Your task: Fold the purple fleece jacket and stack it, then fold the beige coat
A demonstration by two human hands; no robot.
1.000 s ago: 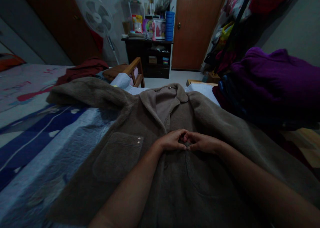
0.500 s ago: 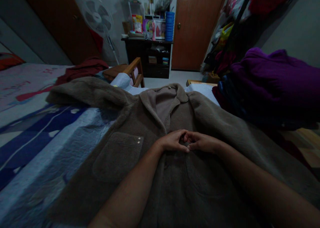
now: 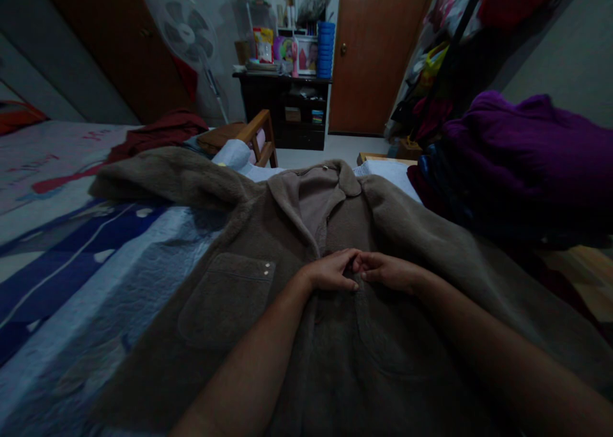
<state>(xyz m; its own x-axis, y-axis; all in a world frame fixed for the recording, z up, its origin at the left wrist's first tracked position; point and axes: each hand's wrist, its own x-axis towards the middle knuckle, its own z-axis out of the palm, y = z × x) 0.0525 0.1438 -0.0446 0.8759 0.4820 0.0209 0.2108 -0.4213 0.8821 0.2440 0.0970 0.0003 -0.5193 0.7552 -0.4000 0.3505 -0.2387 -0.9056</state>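
Note:
A brown fuzzy coat (image 3: pixel 292 322) lies spread out, front up, its collar at the far end and its sleeves out to both sides. My left hand (image 3: pixel 331 271) rests over the coat's middle, the thumb apart from the fingers and nothing visible between them. Facing it, my right hand (image 3: pixel 393 273) is closed, thumb against curled fingers, near the upper edge of the coat's right-side pocket (image 3: pixel 397 335). The fingertips of both hands meet. Whatever the right fingers pinch is hidden. On the left side, another pocket (image 3: pixel 227 303) carries two small shiny studs.
Under the coat is a light blue quilted cover (image 3: pixel 158 264). A purple cloth (image 3: pixel 531 143) tops a pile of folded clothes on the right. Reddish-brown cloth (image 3: pixel 160 133) lies beyond the left sleeve. Farther off are a wooden chair (image 3: pixel 268 133), a fan (image 3: pixel 189 34) and a dark cabinet (image 3: pixel 282 111).
My thumbs, touching before, have drawn apart; the right one has curled back toward its fingers. The forearms and the coat have stayed almost still.

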